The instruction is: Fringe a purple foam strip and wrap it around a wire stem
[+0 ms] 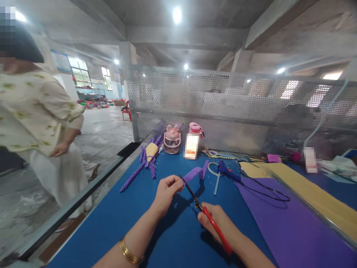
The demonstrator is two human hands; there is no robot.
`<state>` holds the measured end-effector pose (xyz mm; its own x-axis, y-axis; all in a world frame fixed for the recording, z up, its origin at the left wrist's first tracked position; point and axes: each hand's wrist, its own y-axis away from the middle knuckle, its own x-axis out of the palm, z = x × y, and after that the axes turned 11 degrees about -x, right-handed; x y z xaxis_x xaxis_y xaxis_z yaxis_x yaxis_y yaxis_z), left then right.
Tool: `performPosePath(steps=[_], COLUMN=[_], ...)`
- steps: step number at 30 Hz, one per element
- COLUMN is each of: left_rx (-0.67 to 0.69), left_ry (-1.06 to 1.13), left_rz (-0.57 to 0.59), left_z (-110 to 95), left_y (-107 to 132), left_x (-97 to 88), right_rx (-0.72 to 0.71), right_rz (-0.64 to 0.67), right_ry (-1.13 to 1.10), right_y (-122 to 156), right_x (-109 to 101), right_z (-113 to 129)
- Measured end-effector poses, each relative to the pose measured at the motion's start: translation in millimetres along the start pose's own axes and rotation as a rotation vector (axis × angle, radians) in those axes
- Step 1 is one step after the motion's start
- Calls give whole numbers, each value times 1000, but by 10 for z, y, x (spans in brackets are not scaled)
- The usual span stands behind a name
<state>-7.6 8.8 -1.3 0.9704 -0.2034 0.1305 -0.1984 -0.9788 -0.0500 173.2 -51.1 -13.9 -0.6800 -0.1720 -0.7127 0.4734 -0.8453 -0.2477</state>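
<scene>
My left hand (169,191), with a gold bangle on its wrist, pinches the near end of a purple ribbon strip (193,173). The strip arches away over the blue tabletop and bends down at its far end. Red-handled scissors (209,217) are gripped in my right hand (219,223). Their dark blades point up and left, the tips beside my left fingertips and the ribbon end. To the right of the ribbon lies a blue glue gun (230,171) with a pale glue stick (216,184) near it. A purple flower bunch (152,152) in yellow wrapping rests farther left.
A pink clear bottle (172,141) and another pink bottle (195,128) stand at the back before a perforated metal screen (181,93). Purple sheet material (290,219) and yellow sheets (309,190) cover the right side. A person (41,108) is beyond the left table edge.
</scene>
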Motion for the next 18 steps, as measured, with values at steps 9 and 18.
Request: performPosePath(steps=[9,18], left_rx=[-6,-23], left_ry=[23,108], left_rz=[-3,52], left_z=[15,43], left_y=[-8,-29], left_x=[-4,-7], right_rx=[6,92], right_rz=[21,-10], right_ry=[79,309], right_y=[-1,-29], right_x=[-12,-3], right_z=[27,79])
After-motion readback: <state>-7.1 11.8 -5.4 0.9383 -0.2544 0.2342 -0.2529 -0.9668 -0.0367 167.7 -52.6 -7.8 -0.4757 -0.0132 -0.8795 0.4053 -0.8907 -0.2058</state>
